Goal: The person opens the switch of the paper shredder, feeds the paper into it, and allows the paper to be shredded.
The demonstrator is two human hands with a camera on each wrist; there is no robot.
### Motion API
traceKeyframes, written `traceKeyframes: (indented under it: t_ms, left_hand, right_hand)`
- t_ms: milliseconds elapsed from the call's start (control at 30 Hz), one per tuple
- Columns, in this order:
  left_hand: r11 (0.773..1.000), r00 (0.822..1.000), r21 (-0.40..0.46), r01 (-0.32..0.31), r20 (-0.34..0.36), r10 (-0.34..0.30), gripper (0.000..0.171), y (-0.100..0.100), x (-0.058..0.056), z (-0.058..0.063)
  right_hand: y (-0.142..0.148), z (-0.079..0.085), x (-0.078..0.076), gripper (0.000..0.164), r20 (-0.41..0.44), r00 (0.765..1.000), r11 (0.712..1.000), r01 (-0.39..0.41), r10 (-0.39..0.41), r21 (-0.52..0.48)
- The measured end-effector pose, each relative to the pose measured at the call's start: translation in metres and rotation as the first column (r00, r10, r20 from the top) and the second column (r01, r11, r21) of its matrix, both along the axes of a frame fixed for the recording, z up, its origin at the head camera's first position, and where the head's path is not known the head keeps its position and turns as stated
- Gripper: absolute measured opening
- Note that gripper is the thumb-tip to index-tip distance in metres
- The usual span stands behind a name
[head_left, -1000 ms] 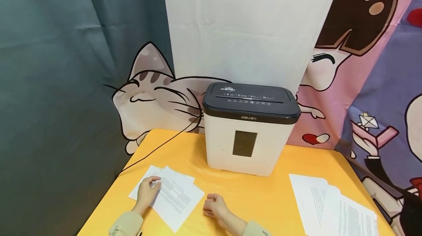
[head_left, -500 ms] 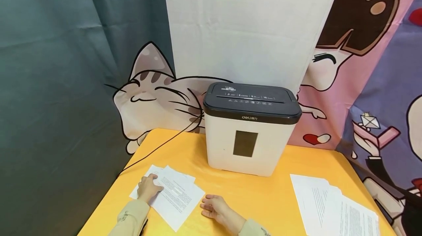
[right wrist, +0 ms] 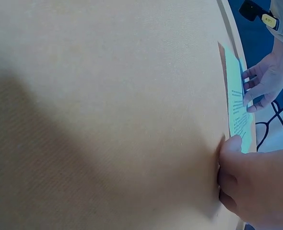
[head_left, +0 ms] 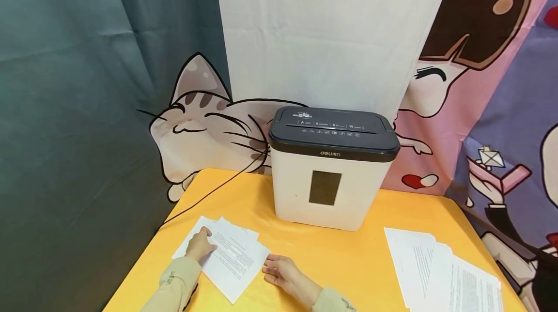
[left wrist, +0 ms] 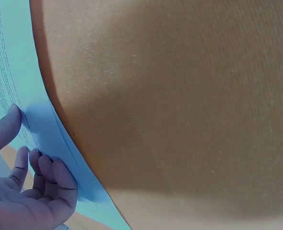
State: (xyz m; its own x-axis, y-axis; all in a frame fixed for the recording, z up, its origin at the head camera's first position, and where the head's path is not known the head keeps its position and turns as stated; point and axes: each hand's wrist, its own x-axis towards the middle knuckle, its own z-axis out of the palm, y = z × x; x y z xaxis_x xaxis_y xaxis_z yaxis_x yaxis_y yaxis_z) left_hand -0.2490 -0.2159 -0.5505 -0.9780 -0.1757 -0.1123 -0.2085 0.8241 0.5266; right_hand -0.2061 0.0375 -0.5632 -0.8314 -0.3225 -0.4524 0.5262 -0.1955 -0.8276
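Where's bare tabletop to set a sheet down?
The widest bare patch of table lies in front of the shredder, between the right hand and the right papers. A smaller one sits behind the left papers, crossed by the cord. The left hand crowds the near-left corner.

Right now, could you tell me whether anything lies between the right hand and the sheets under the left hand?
Nothing visible does. The right hand rests on bare yellow table at the edge of the printed sheets, which the left hand touches.
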Motion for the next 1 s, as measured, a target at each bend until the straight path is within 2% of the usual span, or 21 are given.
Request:
traceKeyframes:
  t_ms: [167,267,467,600,700,867,933,1000]
  left_hand:
    - [0.998,0.998,0.019,0.066,-0.023,-0.066,0.036,-0.003,0.001,0.0]
    - [0.994,0.995,0.026,0.102,-0.021,-0.101,0.036,-0.006,0.001,-0.001]
    - [0.992,0.992,0.034,0.125,-0.01,-0.125,0.035,-0.008,0.002,-0.001]
    - [0.992,0.992,0.025,0.121,-0.025,-0.12,0.036,-0.008,0.001,-0.002]
    - [0.997,0.996,0.005,0.079,-0.035,-0.079,0.042,-0.009,-0.001,-0.002]
    - [0.995,0.998,-0.072,-0.063,0.016,0.065,0.067,-0.011,-0.001,0.0]
    - [0.991,0.995,-0.103,-0.086,0.04,0.091,0.072,-0.011,-0.002,0.003]
    - [0.99,0.994,-0.117,-0.084,0.056,0.091,0.074,-0.011,-0.002,0.006]
  right_hand:
    - [-0.007,-0.003,0.001,0.04,-0.064,0.997,0.999,-0.035,0.036,0.014]
    - [-0.012,-0.003,0.002,0.033,-0.09,0.995,0.999,-0.03,0.033,0.038]
    - [-0.018,-0.001,0.001,0.006,-0.098,0.995,0.991,0.019,-0.007,0.129]
    - [-0.018,0.001,-0.001,0.007,-0.107,0.994,0.987,0.02,-0.003,0.159]
    - [-0.018,0.0,-0.003,0.001,-0.124,0.992,0.986,0.022,-0.002,0.163]
    - [-0.016,-0.004,-0.004,0.006,-0.156,0.987,0.988,0.003,0.021,0.152]
    - [-0.015,-0.004,-0.004,0.006,-0.159,0.987,0.989,-0.004,0.028,0.151]
    - [-0.014,-0.003,-0.004,0.006,-0.155,0.987,0.988,-0.015,0.039,0.152]
